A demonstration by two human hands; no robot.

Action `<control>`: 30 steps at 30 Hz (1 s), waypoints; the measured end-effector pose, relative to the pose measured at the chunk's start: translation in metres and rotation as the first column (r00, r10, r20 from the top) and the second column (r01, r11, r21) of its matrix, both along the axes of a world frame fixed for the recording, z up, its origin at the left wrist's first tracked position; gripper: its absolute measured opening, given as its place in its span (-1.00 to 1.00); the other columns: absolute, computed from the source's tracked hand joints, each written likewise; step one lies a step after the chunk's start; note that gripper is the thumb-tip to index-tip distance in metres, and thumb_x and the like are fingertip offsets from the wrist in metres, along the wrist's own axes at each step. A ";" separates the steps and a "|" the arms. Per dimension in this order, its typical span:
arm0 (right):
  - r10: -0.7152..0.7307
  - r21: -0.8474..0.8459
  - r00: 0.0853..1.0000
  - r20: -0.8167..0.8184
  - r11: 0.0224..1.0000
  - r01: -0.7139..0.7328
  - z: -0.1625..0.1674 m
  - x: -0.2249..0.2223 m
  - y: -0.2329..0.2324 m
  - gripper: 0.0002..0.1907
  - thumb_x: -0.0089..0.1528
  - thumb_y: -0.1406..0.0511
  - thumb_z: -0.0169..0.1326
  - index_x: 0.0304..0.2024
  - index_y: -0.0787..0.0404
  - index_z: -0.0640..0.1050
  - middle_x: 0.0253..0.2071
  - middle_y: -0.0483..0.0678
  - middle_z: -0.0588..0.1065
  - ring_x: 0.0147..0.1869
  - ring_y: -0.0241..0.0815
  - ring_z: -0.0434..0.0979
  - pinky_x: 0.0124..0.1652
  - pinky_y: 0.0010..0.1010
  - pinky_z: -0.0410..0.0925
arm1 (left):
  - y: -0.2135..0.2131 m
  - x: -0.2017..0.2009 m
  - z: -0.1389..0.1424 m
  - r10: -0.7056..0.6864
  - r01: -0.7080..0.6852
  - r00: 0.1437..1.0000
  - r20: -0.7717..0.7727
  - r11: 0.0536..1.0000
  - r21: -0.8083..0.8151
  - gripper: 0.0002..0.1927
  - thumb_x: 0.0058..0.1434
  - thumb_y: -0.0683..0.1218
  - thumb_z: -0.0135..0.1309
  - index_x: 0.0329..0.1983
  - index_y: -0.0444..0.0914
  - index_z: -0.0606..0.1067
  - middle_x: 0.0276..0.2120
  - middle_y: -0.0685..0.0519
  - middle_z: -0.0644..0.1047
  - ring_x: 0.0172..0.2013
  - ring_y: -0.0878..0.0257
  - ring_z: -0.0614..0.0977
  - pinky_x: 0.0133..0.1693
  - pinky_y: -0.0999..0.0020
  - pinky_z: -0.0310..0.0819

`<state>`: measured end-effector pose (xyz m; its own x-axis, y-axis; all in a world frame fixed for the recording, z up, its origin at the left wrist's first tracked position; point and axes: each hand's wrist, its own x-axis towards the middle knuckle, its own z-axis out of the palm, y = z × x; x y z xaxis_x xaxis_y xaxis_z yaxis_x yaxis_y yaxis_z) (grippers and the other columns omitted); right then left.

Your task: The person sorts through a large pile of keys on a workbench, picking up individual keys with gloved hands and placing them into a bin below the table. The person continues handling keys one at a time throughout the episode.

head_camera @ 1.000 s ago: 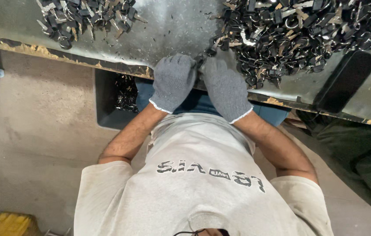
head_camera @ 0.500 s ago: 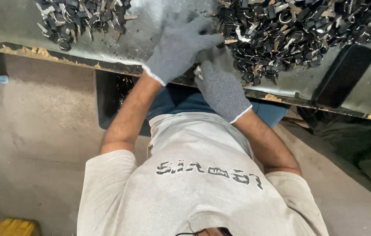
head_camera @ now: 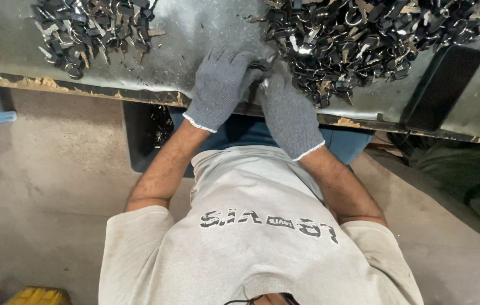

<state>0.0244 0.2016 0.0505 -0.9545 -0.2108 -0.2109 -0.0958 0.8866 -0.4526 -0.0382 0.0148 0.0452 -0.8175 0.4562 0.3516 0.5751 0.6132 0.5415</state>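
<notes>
Grey-gloved left hand (head_camera: 219,85) and right hand (head_camera: 288,110) meet at the near edge of the metal counter (head_camera: 206,28). Together they pinch a small dark metal part (head_camera: 260,65) beside the big right-hand heap (head_camera: 364,39); each grip looks closed on it.

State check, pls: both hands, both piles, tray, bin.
left hand: gloved, palm down on the table, fingertips at the large pile's edge; grip hidden
right hand: gloved, beside the left, at the same edge; grip hidden
large pile: loose, heaped
small pile: loose, spread, untouched
black tray: flat on table
black bin: below the table edge, some parts inside
</notes>
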 end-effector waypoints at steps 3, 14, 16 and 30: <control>0.070 -0.070 0.997 -0.034 0.995 -0.073 0.011 -0.007 0.004 -0.33 0.28 0.26 0.14 0.29 0.53 0.20 0.20 0.59 0.39 -0.25 0.27 0.65 -0.36 -0.08 0.52 | -0.007 0.006 -0.002 -0.020 -0.009 0.955 0.295 0.995 0.098 -0.69 0.27 -0.03 0.32 0.00 -0.23 0.57 -0.16 -0.03 0.60 -0.10 -0.01 0.61 -0.03 0.10 0.47; 0.026 -0.143 0.999 -0.040 0.989 -0.031 0.013 -0.008 0.001 -0.32 0.26 0.29 0.13 0.32 0.48 0.20 -0.01 0.47 0.50 -0.25 0.31 0.64 -0.31 -0.04 0.52 | 0.003 0.022 -0.001 0.005 0.010 0.964 0.264 0.998 -0.056 -0.74 0.28 -0.17 0.12 0.03 -0.30 0.47 -0.13 -0.16 0.54 -0.07 -0.12 0.55 0.00 0.00 0.40; -0.020 -0.050 0.999 -0.025 0.999 0.018 0.008 -0.006 0.001 -0.53 0.44 0.25 0.12 0.26 0.38 0.29 0.00 0.39 0.55 -0.25 0.30 0.63 -0.34 0.00 0.48 | 0.001 0.021 0.000 0.056 0.001 0.961 0.271 0.979 -0.206 -0.71 0.26 -0.17 0.09 0.03 -0.32 0.45 -0.15 -0.18 0.54 -0.10 -0.13 0.55 -0.04 -0.02 0.39; 0.140 -0.089 0.990 0.019 0.986 -0.138 0.014 -0.011 0.003 -0.63 0.33 0.19 0.17 -0.02 0.33 0.39 -0.40 0.24 0.53 -0.36 0.29 0.59 -0.41 0.03 0.44 | -0.006 0.009 0.013 0.253 -0.238 0.954 0.162 0.966 -0.104 -0.78 0.32 -0.14 0.16 0.01 -0.24 0.50 -0.12 -0.10 0.54 -0.08 -0.10 0.55 -0.03 0.01 0.40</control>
<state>0.0136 0.2042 0.0644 -0.9093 -0.3599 -0.2089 -0.2033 0.8223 -0.5316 -0.0291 0.0086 0.0586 -0.9527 0.2553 0.1651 0.3036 0.7702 0.5608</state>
